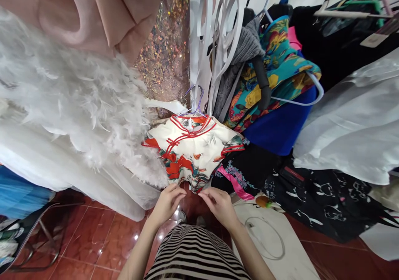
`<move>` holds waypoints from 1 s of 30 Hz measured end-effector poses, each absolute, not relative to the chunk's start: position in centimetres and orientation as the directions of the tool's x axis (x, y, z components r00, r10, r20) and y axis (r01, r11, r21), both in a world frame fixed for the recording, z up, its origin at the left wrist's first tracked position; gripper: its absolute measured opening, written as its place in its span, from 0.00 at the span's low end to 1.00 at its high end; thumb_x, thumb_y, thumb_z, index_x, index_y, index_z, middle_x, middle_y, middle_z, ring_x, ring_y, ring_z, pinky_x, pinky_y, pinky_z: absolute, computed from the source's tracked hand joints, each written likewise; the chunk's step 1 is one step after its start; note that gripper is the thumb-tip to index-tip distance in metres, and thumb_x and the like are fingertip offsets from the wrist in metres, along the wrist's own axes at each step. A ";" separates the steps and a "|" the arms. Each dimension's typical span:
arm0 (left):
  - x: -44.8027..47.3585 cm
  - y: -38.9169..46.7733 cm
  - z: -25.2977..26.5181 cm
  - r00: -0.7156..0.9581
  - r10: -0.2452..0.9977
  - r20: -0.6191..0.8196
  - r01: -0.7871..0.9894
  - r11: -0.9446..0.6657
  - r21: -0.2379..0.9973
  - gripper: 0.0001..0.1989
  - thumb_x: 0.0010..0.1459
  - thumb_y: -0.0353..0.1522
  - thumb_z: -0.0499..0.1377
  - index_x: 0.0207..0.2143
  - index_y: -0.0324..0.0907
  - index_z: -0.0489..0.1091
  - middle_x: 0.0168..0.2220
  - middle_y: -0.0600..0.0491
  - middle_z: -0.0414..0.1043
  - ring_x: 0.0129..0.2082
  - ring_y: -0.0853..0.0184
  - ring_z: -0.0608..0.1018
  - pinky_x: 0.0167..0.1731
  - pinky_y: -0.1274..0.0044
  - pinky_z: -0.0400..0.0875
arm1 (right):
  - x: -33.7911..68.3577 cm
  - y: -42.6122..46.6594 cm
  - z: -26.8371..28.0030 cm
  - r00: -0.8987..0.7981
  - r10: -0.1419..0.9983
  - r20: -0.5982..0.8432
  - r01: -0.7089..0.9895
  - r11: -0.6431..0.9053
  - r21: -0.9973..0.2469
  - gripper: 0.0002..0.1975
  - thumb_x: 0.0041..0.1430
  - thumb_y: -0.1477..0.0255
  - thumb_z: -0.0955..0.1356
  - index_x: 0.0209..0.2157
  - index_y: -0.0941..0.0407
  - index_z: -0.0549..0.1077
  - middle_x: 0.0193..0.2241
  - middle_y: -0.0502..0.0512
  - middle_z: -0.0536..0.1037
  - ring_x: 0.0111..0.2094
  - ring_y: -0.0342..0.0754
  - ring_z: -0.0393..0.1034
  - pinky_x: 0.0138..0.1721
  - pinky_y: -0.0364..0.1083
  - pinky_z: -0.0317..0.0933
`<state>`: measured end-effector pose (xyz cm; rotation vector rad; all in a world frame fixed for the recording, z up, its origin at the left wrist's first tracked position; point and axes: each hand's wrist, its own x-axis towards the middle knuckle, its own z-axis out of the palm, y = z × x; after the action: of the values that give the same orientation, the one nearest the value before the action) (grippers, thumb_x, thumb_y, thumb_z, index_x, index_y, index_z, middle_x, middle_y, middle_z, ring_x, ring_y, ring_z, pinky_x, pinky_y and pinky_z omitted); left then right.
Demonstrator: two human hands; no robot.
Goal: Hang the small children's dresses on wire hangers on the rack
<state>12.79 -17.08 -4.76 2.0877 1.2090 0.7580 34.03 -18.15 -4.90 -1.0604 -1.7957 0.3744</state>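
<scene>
A small white cheongsam (199,149) with red piping, knot buttons and a red and green print hangs in front of me. It is on a purple wire hanger (200,97). My left hand (170,203) is closed in a pinch at the lower left of its hem. At the lower right of the hem, the fingers of my right hand (216,205) are pinched together on the cloth edge. The skirt sags between both hands, and its lower part is foreshortened from above.
White feathered gowns (102,105) crowd the left, below a dusty pink dress (124,9). On the right hang a teal floral garment (274,68) and black clothes (321,201). A white scrolled metal frame (226,34) stands behind. A white board (274,246) lies on the red tiled floor (99,238).
</scene>
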 end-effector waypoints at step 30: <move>12.1 -16.7 -6.6 0.280 0.942 0.183 0.590 -0.320 0.741 0.18 0.60 0.44 0.62 0.49 0.46 0.75 0.51 0.43 0.75 0.51 0.57 0.78 0.50 0.66 0.74 | 35.1 -17.0 -8.3 0.051 0.913 0.405 0.470 0.336 -0.816 0.09 0.63 0.70 0.66 0.39 0.52 0.80 0.35 0.57 0.82 0.35 0.50 0.79 0.38 0.48 0.75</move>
<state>12.13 -16.68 -6.65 2.0084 1.3709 0.8410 35.08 -17.03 -8.26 -1.2873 -1.5790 0.5440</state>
